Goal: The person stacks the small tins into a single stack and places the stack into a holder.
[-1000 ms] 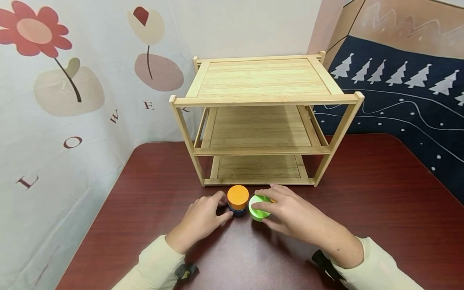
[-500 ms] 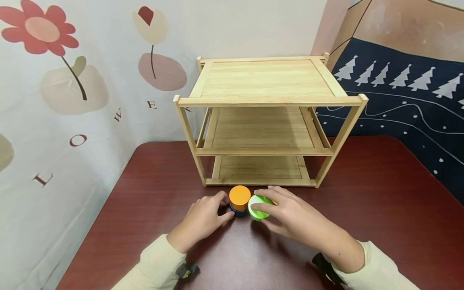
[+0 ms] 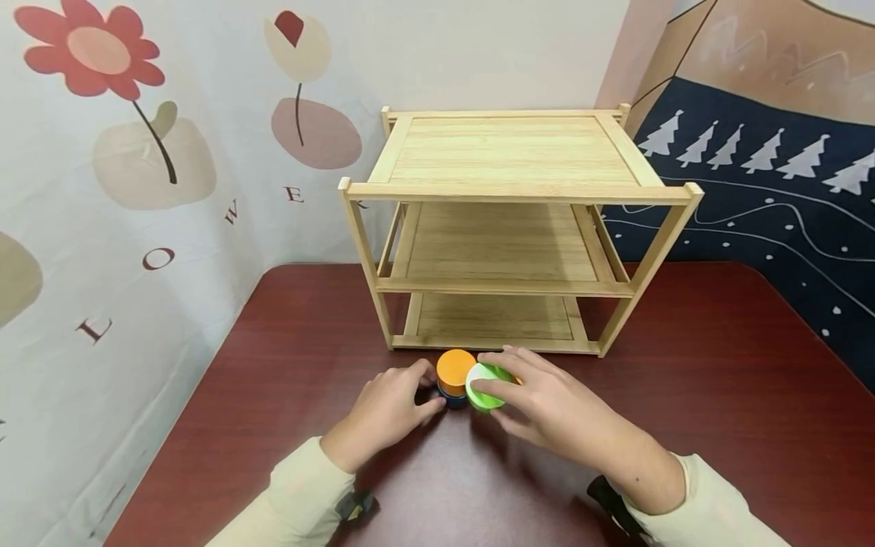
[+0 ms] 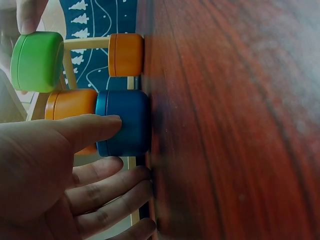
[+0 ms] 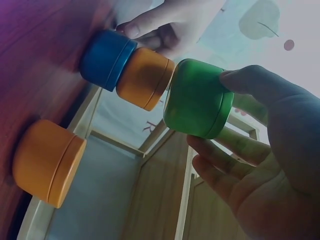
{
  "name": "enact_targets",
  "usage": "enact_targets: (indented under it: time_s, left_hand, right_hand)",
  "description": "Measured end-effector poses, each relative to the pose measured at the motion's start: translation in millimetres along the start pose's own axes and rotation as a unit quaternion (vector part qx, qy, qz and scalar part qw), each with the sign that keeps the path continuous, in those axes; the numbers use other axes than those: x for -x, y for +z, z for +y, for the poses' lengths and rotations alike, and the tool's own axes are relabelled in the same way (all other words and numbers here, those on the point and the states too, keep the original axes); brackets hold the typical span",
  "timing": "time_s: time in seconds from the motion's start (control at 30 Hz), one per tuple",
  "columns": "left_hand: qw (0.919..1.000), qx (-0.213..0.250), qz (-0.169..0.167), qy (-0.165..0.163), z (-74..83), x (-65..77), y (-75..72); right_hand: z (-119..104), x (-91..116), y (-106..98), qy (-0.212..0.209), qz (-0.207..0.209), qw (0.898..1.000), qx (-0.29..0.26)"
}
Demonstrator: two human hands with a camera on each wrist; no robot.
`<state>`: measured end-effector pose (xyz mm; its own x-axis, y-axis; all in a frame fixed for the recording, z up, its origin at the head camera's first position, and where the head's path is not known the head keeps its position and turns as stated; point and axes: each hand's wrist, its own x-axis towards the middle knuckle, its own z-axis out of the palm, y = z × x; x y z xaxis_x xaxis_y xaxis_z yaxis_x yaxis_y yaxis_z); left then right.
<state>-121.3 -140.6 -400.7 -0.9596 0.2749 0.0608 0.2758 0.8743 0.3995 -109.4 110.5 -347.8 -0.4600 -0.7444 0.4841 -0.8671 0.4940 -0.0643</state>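
Observation:
My right hand (image 3: 547,391) grips a round green jar (image 5: 192,100) with a lid, thumb on one side and fingers on the other. The jar is tilted and off the table, close beside the top of an orange jar (image 3: 456,371). That orange jar stands on a dark blue jar (image 4: 127,122), making a stack on the table. At the stack's left, my left hand (image 3: 386,406) holds the blue jar between thumb and curled fingers. A second orange jar (image 5: 46,161) stands apart on the table; in the head view my right hand mostly hides it.
Just behind the jars stands a three-level wooden rack (image 3: 513,191) on the dark red table (image 3: 437,486). A flower-printed cloth (image 3: 225,91) hangs at the left and back. Another cloth with white trees (image 3: 759,156) is at the right.
My right hand has raised the green jar slightly and brought it left, nearer the stacked orange jar's top. My left hand stays at the blue jar. The head view has shifted a little.

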Motion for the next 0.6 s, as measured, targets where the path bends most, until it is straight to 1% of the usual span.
enact_targets:
  time_s: [0.27,0.6]
  left_hand:
    - [1.0000,0.005,-0.003,0.004,-0.4,0.5,-0.3]
    - [0.9999,0.007,-0.001,0.010,-1.8,1.0,-0.1]
  right_hand:
    - [1,-6,-1,-0.012,0.003,1.000,0.004]
    - [2,-14,-1,-0.004,0.006,1.000,-0.001]
